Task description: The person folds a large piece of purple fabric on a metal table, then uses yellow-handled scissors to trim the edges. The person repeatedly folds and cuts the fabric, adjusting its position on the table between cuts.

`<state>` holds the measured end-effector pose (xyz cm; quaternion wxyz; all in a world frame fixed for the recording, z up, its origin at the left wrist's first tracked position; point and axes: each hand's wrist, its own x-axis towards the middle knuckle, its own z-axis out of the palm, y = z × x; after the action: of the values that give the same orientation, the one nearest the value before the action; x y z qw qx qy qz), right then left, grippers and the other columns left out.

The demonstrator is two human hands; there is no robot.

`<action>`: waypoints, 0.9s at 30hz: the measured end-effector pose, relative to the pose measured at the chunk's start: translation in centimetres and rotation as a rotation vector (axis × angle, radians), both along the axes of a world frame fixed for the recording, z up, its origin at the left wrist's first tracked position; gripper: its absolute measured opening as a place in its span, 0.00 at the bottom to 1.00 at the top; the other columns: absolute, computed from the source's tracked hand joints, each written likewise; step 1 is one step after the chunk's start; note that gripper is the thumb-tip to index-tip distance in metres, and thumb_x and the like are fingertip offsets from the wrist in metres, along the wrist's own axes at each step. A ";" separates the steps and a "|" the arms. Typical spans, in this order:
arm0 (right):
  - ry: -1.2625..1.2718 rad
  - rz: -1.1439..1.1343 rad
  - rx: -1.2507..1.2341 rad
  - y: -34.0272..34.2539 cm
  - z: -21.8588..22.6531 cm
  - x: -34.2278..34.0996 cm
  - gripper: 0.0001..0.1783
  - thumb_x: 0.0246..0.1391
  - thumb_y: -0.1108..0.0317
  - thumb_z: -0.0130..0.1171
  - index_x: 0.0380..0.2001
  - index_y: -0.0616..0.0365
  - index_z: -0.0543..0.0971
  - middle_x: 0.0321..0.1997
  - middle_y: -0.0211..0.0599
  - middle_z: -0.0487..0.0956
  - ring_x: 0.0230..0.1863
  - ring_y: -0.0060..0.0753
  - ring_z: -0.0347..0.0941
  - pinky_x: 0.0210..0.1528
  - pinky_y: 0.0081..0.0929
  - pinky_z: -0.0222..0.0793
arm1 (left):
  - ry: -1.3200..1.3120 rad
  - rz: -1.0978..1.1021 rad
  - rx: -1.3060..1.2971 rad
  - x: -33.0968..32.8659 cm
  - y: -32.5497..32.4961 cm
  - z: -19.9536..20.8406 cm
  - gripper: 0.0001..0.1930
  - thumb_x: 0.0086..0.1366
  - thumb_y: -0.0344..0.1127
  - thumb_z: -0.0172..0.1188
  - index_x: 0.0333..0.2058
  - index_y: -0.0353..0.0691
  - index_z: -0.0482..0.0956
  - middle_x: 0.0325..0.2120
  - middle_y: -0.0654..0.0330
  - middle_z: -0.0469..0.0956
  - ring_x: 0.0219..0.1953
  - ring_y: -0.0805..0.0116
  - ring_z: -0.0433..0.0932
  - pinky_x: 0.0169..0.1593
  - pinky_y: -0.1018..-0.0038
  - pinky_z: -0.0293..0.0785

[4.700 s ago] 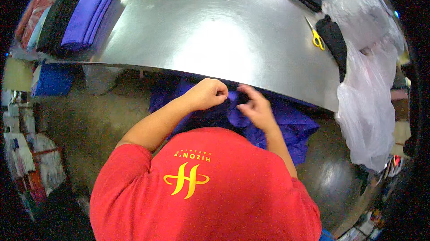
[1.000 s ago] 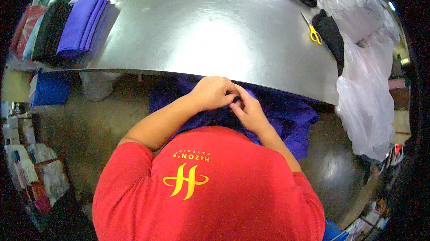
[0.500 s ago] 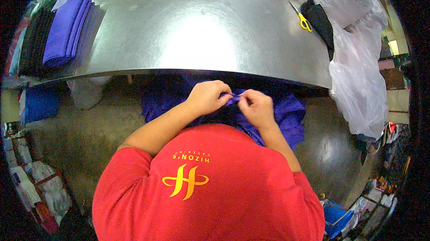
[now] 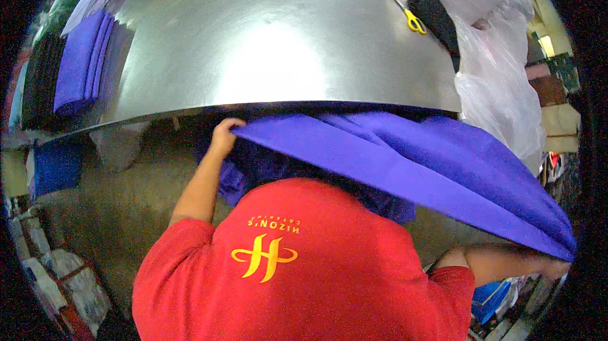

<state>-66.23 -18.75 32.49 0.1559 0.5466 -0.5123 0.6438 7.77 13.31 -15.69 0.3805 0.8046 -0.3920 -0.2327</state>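
A large purple cloth [image 4: 392,167] is stretched between my hands, in front of the table's near edge. My left hand [image 4: 227,133] pinches one corner of it just below that edge. Far out to the right, near the rim of the view, my right hand [image 4: 556,269] holds the other end, its fingers partly blurred. The upper edge of the cloth runs slanting down from left to right, with folds behind it. More of the purple fabric hangs bunched below my left hand, partly hidden by my body.
The metal table [image 4: 177,56] spans the view ahead. Folded purple cloths [image 4: 82,65] and dark cloths [image 4: 41,81] are stacked at its left. Yellow-handled scissors [image 4: 415,23] lie beside a black cloth [image 4: 436,18] at right. Clear plastic bags [image 4: 494,81] drape over the right edge.
My hands were together at the middle, fingering the cloth. Now the right hand has swung far right and the left has moved left, pulling the purple cloth out wide between them.
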 end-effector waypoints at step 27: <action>0.628 -0.089 0.919 -24.0 -43.6 16.5 0.18 0.47 0.53 0.53 0.30 0.54 0.82 0.28 0.47 0.79 0.31 0.49 0.76 0.39 0.41 0.69 | -0.114 1.031 -0.234 9.2 11.0 2.2 0.11 0.59 0.31 0.54 0.39 0.37 0.78 0.35 0.60 0.79 0.36 0.71 0.75 0.42 0.76 0.70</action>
<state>-49.73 -42.72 -11.08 0.0737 0.7017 -0.6920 0.1530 16.99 24.26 -13.49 0.5110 0.8563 0.0112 0.0740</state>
